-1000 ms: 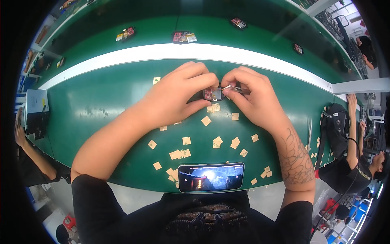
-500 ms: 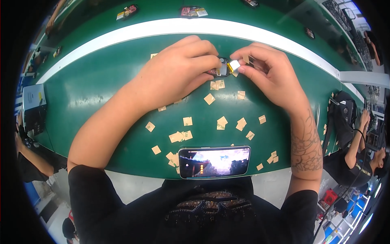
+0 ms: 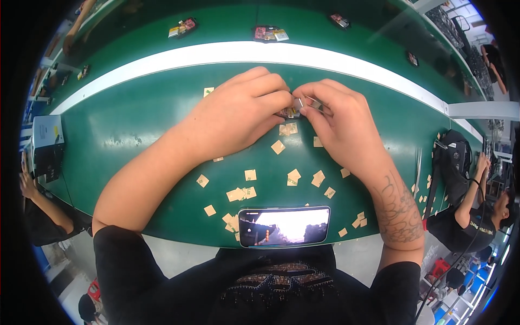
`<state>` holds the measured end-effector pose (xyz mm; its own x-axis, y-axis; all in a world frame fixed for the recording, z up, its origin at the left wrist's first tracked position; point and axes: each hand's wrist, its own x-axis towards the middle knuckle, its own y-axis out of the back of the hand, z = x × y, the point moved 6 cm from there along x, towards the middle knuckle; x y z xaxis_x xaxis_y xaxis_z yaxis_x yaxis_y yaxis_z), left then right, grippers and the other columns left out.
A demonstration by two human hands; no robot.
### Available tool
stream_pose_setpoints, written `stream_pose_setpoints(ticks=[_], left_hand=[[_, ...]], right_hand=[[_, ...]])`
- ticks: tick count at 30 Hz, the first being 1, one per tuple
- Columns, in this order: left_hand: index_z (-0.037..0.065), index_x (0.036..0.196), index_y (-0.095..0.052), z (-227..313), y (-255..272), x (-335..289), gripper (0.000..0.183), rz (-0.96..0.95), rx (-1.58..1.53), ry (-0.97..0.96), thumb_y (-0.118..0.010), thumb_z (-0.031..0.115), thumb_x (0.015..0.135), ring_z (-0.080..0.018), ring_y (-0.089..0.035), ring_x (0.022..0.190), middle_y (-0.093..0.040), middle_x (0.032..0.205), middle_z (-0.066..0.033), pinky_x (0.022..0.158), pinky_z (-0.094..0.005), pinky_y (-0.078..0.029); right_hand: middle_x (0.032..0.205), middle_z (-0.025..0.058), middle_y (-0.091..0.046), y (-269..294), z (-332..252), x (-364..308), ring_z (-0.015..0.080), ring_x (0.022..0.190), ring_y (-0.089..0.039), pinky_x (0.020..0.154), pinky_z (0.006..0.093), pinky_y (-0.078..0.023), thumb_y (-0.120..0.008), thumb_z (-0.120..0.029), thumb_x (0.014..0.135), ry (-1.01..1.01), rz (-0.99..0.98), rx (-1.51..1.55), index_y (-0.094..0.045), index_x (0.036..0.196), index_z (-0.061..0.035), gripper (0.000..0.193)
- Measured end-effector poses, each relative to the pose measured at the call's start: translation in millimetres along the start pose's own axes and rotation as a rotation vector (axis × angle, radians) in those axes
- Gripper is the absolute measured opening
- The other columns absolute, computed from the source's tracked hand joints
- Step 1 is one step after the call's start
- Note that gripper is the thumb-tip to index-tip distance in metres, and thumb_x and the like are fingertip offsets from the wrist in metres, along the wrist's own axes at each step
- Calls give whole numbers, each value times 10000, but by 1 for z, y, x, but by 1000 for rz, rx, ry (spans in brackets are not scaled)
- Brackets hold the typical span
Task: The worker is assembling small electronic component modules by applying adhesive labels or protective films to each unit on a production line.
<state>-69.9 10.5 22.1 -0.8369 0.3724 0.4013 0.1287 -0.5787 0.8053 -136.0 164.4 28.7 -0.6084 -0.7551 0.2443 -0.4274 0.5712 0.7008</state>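
My left hand (image 3: 244, 111) is closed on the edge of a small dark device (image 3: 291, 113) with a reddish circuit board, mostly hidden under its fingers. Pinched between thumb and forefinger of my right hand (image 3: 344, 119) is a small silver pouch battery (image 3: 299, 103), right against the device. A thin metal tool (image 3: 320, 106), seemingly tweezers, lies across the fingers of that same hand. Around and below both hands, tan paper squares (image 3: 278, 147) are scattered on the green table (image 3: 135, 141).
A phone (image 3: 284, 227) showing a video rests at the near edge. Beyond the white rail (image 3: 260, 52), several devices (image 3: 269, 33) lie on a green surface. A grey box (image 3: 49, 141) stands left, a black bag (image 3: 455, 157) right. Another person (image 3: 476, 211) sits at the right.
My right hand has brought the battery left, onto the device in my left hand. The battery has turned and shows less of its yellow edge. The whole view has shifted slightly.
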Motion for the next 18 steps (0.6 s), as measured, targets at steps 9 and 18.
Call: stream_pose_setpoints(ticks=[9,18], left_hand=[[71,1197,-682,1,0,1,451,27,-72,92,-871,21,791,-317,-674,1038,-687,1091,-86,883,-420,-581],[50,1201,-658,1,1,0,458,25,-80,137,-873,28,797,-347,-663,1050,-669,1086,-112,897,-441,-566]], right_hand=[[994,177,-738,-5,9,-4,341,924,-760,795,411,-610,-737,38,930,-128,28,101,-731,1131,9,202],[993,180,-739,-4,6,-6,354,889,-754,786,419,-600,-741,-8,951,-196,11,10,-737,1127,1,177]])
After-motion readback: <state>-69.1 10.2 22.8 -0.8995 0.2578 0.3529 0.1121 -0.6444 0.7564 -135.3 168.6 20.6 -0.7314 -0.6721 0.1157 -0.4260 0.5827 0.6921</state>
